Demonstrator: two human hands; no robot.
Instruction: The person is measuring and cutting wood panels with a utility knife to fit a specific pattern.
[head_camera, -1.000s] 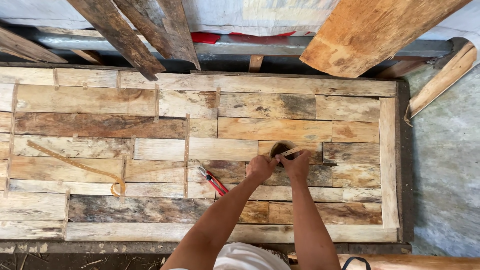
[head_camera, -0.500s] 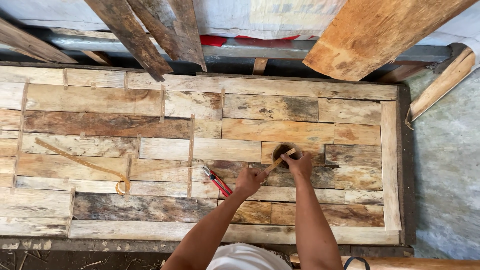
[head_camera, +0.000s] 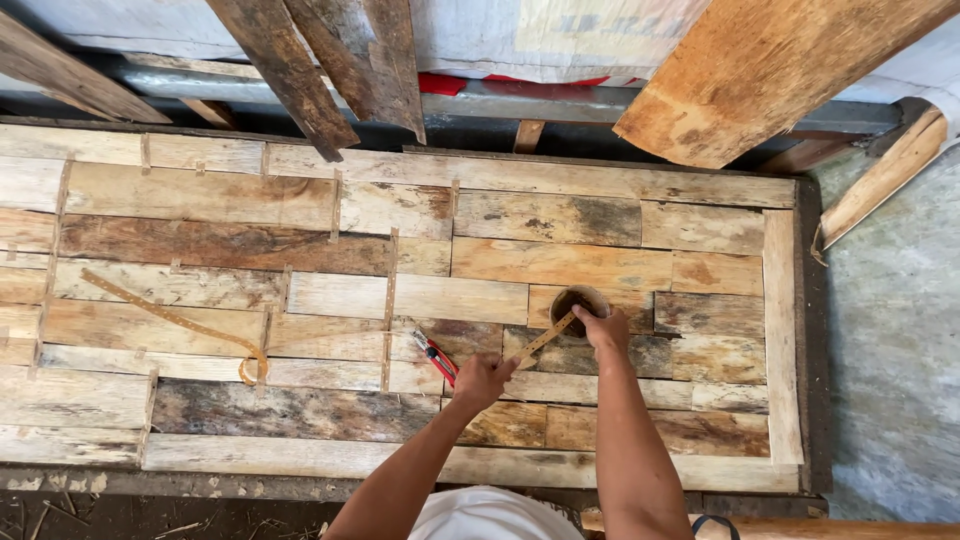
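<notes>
- a second ago both hands were bunched together over the small round cup (head_camera: 578, 308), basically touching each other
- now they've split: left hand (head_camera: 482, 380) has slid down and away, pulling back along the thin wooden stick (head_camera: 541, 341)
- right hand (head_camera: 604, 328) moved off the top and sits at the cup's lower right edge
- so the dark inside of the cup is uncovered now, it was mostly hidden before

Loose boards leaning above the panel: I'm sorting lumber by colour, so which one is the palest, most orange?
The wide board at the upper right: broad, warm orange-tan, with dark stains. The narrower boards left of it are dark grey-brown and weathered.
</notes>
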